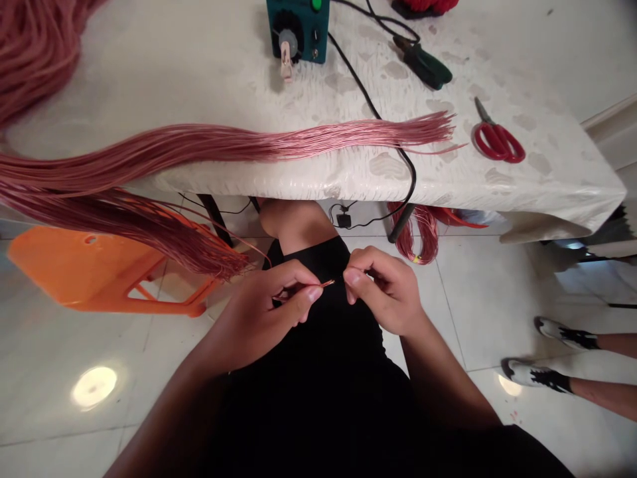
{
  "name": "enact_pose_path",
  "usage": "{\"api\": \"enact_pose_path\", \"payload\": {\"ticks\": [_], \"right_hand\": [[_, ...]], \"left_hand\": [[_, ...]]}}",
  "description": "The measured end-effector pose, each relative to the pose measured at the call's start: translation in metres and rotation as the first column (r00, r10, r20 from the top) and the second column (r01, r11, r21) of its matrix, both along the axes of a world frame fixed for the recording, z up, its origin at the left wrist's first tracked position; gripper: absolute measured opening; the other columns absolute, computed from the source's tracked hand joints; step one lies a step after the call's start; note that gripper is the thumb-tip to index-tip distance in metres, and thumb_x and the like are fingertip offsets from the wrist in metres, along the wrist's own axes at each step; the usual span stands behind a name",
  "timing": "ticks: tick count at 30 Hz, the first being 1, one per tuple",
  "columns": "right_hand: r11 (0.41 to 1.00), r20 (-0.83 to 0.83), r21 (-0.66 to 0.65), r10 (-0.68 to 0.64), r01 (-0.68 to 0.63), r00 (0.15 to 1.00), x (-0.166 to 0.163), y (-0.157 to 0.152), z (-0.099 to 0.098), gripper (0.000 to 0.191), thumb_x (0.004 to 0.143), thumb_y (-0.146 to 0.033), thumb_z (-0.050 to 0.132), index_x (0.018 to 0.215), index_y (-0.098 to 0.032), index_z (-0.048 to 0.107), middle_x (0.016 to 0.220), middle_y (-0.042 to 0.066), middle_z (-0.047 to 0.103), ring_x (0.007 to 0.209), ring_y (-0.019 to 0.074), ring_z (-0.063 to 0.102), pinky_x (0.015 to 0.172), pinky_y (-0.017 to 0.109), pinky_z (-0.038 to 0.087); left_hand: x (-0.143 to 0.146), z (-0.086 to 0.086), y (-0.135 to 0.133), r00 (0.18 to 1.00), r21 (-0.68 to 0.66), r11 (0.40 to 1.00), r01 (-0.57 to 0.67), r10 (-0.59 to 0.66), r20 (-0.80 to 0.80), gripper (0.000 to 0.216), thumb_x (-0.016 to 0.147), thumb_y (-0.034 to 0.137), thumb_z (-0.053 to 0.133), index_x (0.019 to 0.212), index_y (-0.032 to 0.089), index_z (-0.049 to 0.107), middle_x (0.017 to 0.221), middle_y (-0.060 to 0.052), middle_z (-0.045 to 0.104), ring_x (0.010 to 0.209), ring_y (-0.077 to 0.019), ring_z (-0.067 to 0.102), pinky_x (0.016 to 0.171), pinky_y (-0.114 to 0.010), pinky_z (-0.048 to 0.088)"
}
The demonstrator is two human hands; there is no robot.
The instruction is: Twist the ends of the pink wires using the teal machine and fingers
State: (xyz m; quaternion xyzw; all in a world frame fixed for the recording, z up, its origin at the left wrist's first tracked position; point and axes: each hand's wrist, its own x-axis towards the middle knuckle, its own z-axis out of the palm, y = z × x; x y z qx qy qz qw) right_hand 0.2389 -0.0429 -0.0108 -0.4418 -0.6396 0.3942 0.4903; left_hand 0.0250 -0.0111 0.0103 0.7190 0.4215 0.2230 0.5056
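Over my lap, my left hand (pixel 283 305) pinches a thin pinkish-red cord, and the cord's frayed, copper-coloured tip (pixel 327 283) pokes out past the thumb. Just to the right, my right hand (pixel 383 289) is closed, thumb against forefinger, a small gap from that tip. Whatever it pinches, if anything, is too small to name. A long bundle of pinkish-red cords (pixel 239 143) lies along the table's near edge. Another bunch (pixel 164 232) hangs off the edge, left of my left hand.
On the table (pixel 199 79) are a teal machine (pixel 303 33) with a clip, green-handled pliers (pixel 425 63), red-handled scissors (pixel 499 139) and a black cable (pixel 355 73). An orange stool (pixel 89 265) stands left; a coiled cord bundle (pixel 418 232) hangs below. Another person's shoes (pixel 537 375) are right.
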Motion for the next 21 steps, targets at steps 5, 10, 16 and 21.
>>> {"api": "enact_pose_path", "payload": {"ticks": [5,10,16,21], "right_hand": [[0.996,-0.033,-0.083,0.018,-0.02,0.999,0.0,0.002,-0.006,0.016,0.103,-0.032,0.06,0.093,-0.021,0.063,0.068,-0.004,0.057,0.06,0.01,0.057,0.06,0.026,0.044],[0.997,0.035,-0.063,0.036,-0.034,0.999,0.002,0.002,-0.004,0.014,0.101,-0.035,0.062,0.099,-0.021,0.066,0.072,-0.004,0.056,0.064,0.011,0.056,0.063,0.026,0.045],[0.989,0.096,-0.096,0.12,-0.11,0.988,0.001,0.0,-0.006,0.015,0.099,-0.035,0.064,0.093,-0.021,0.064,0.075,-0.003,0.059,0.065,0.0103,0.055,0.061,0.024,0.044],[0.986,0.143,-0.081,0.155,-0.145,0.977,-0.007,0.001,-0.008,0.025,0.102,-0.03,0.058,0.079,-0.02,0.057,0.071,-0.003,0.057,0.063,0.0098,0.052,0.061,0.025,0.041]], "left_hand": [[0.001,0.0,-0.001,1.0,0.0,1.0,-0.027,0.027,-0.002,0.018,0.098,0.027,0.058,0.085,0.021,0.068,0.063,0.008,0.063,0.057,-0.0076,0.059,0.056,-0.02,0.045],[0.0,-0.002,-0.001,1.0,0.014,1.0,-0.007,0.008,-0.028,0.018,0.098,0.029,0.057,0.086,0.021,0.068,0.064,0.008,0.064,0.059,-0.0081,0.06,0.057,-0.02,0.045],[0.002,-0.002,-0.001,0.997,0.037,0.999,-0.018,0.02,-0.068,0.018,0.096,0.029,0.058,0.084,0.022,0.069,0.064,0.007,0.064,0.06,-0.0089,0.06,0.057,-0.021,0.043],[0.004,-0.006,-0.002,0.993,0.062,0.998,0.008,0.0,-0.118,0.018,0.096,0.029,0.059,0.081,0.022,0.067,0.065,0.007,0.064,0.06,-0.0096,0.058,0.057,-0.022,0.041]]}}
